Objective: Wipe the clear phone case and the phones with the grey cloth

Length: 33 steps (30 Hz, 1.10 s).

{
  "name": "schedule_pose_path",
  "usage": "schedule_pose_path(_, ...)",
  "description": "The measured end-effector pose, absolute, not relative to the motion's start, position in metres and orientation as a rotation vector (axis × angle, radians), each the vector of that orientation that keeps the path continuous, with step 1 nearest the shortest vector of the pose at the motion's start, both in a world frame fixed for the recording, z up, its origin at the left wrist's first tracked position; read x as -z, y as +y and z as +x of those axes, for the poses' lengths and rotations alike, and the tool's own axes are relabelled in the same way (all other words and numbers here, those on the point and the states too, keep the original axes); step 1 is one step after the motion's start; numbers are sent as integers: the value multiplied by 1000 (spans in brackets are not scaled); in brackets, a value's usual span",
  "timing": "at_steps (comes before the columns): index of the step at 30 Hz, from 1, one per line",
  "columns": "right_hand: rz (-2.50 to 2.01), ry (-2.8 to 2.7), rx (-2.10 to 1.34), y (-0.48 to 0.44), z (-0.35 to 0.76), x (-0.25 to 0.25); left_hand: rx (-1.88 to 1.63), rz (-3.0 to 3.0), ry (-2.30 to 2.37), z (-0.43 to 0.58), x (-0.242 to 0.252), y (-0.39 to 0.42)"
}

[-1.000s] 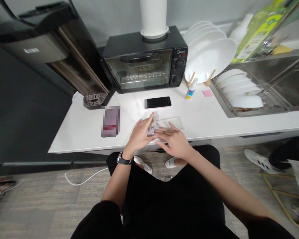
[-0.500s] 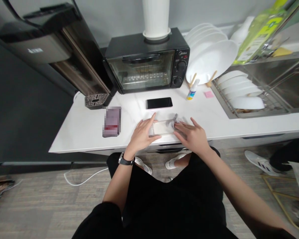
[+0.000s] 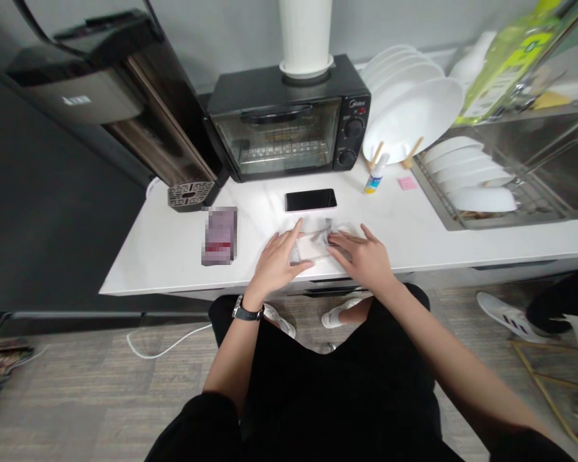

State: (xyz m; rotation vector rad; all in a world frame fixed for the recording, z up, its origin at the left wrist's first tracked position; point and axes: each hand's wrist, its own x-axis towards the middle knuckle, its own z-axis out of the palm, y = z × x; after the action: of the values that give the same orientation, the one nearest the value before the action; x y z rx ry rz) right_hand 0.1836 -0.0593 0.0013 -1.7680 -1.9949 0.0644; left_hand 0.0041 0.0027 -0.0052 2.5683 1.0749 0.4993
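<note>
Pressing a grey cloth onto a clear case, close to the near edge of the surface.
With the left hand at the case's 9 o'clock end, fingers set wide, thumb well apart from forefinger, but too covered to tell how firm the hold; with the right hand at 3 o'clock, fingers narrow and holding the bunched cloth against the case. Flanked by a phone at 12 o'clock, near but apart, a spray bottle between 1 and 2, and a purple packet, pixelated, at 9. Judged partway through wiping: cloth on the case, not yet laid aside. Too small in view to tell wiped patches from those left.
</note>
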Motion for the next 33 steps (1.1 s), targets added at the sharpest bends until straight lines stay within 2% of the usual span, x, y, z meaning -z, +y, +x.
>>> schedule_pose_path(4,-1766,-1956,-87,-75,188,2,-496,2546,1080,5,6,5)
schedule_pose_path(10,-1479,-2125,-274,-61,152,0,-433,2578,1086,4,5,4)
schedule_pose_path(18,-1747,-1813,-82,-64,187,8,-479,2578,1071,5,6,3)
schedule_pose_path(25,-1587,-1785,-236,-72,200,12,-513,2596,1095,5,4,1)
schedule_pose_path(28,-1560,-1583,-316,-65,199,16,-572,2584,1170,8,3,-3)
schedule_pose_path(33,-1319,-917,-551,-59,226,26,-680,2415,1163,7,8,-6)
